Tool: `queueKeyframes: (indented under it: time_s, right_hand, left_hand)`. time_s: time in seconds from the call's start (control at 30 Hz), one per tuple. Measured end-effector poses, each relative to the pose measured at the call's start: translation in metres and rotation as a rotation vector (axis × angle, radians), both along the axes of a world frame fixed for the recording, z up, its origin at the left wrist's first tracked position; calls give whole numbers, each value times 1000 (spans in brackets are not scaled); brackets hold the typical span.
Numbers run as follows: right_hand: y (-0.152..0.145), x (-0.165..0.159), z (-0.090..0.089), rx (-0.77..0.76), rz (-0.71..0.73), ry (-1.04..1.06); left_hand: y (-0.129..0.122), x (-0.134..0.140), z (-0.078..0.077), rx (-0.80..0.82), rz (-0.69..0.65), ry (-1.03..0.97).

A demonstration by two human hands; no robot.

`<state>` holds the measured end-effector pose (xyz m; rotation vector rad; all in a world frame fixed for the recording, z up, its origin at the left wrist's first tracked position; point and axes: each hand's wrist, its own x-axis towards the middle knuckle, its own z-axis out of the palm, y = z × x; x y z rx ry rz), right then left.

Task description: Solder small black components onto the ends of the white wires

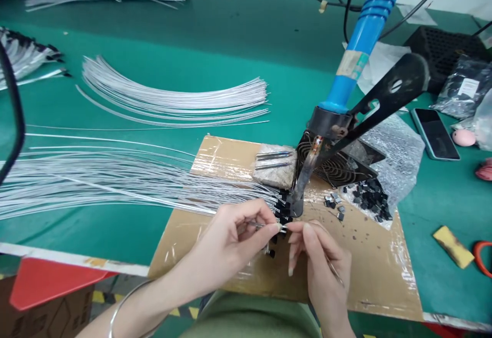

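Note:
My left hand (pixel 246 235) is closed, thumb and forefinger pinching a thin white wire near its end. Close beside it, my right hand (pixel 323 256) has its fingertips together at the wire's tip. A slender metal tool (pixel 335 272) sticks out from the right palm; its kind is mostly hidden by the fingers. Just behind the hands lies a spread of white wires (pixel 154 179) with small black connectors (pixel 283 204) at their ends. Above the fingertips points the metal tip of a blue soldering iron (pixel 338 92), clamped in a black bracket (pixel 392 92).
A brown cardboard sheet (pixel 369 276) covers the green table (pixel 292 35). On it are a pad with thin rods (pixel 274 176), a black fan (pixel 330 163) and loose black pieces (pixel 371 199). At right lie a phone (pixel 435 134), a yellow sponge (pixel 453 245) and more wires (pixel 172 94) behind.

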<state>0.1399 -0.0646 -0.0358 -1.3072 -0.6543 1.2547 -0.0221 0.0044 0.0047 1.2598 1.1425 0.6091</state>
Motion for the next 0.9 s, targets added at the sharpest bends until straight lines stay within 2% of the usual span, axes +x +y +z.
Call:
queueKeyframes:
  time_s: [0.13, 0.33, 0.6, 0.9]
  right_hand:
    - [2, -8, 7, 2, 24, 4]
    - [4, -10, 9, -32, 13, 141]
    - [6, -11, 13, -113, -6, 214]
    - [8, -8, 14, -159, 21, 240]
  left_hand:
    - [-1, -1, 2, 17, 1, -17]
    - [-5, 0, 2, 21, 2, -51]
    - [-15, 2, -6, 62, 43, 6]
    - [-19, 1, -12, 131, 28, 63]
